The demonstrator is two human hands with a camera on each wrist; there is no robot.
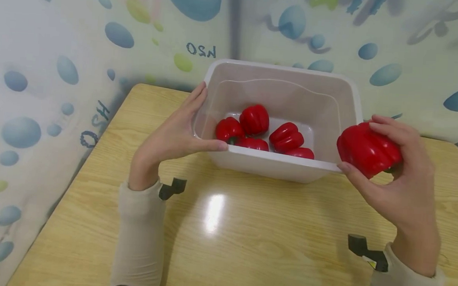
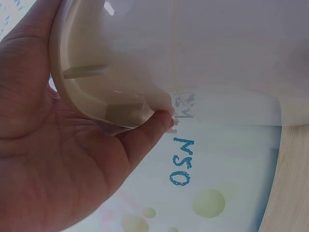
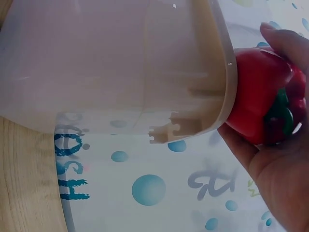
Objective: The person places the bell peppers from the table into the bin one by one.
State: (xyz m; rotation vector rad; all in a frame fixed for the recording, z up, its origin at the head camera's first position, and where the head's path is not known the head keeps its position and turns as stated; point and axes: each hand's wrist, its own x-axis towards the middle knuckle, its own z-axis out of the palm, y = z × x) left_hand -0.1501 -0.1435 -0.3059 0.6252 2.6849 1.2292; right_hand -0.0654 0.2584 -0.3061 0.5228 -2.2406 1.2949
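Note:
A pale plastic bin (image 1: 273, 159) stands on the table with several red bell peppers (image 1: 286, 137) on its floor. At its left front corner my left hand (image 1: 170, 133) grips the rim, thumb along the front and fingers on the left side. In the left wrist view a fingertip (image 2: 163, 118) lies against the bin's rim. My right hand (image 1: 404, 180) holds another red bell pepper (image 1: 366, 149) outside the right front corner, between thumb and fingers. The right wrist view shows this pepper's green stem (image 3: 280, 113) facing the palm and its side against the bin's rim.
The wooden table (image 1: 246, 240) extends in front of the bin and to both sides. Behind and to the left rises a pale wall covering (image 1: 82, 29) printed with blue and green ovals. Dark wrist mounts (image 1: 171, 188) stick out from both sleeves.

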